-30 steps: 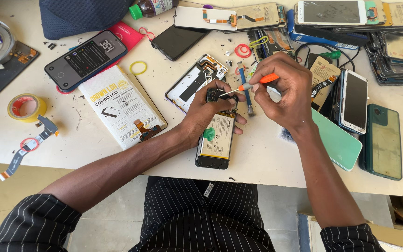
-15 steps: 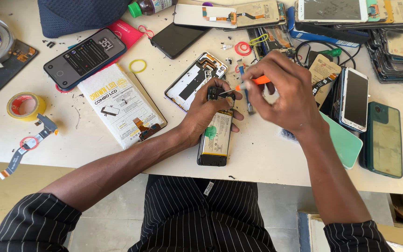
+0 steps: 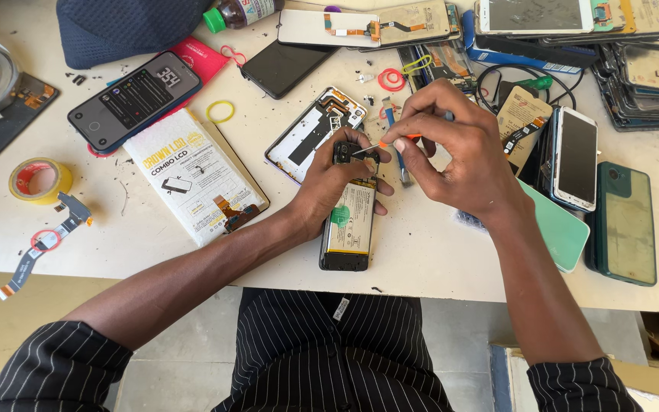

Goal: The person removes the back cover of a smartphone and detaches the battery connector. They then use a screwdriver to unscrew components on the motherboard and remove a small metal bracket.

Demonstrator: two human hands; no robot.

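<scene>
Opened phone (image 3: 347,221), back off and battery showing, is lying on the table (image 3: 421,259) pinned at its upper end under the closed left hand (image 3: 329,179), looking light, rigid and fragile, while right hand (image 3: 451,149) is pinching an orange-handled screwdriver (image 3: 390,143) tip-down there.

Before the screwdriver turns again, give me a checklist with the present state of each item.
1. Left hand steadies the opened phone: ok.
2. Right hand pinches the orange-handled screwdriver: ok.
3. Tip seated in a screw: cannot tell, fingers hide it.
4. Phone lies flat on the table: ok.
5. Space around the phone free of clutter: not ok, a back frame lies right beside it.
6. Loose screws kept together: cannot tell, too small.
</scene>
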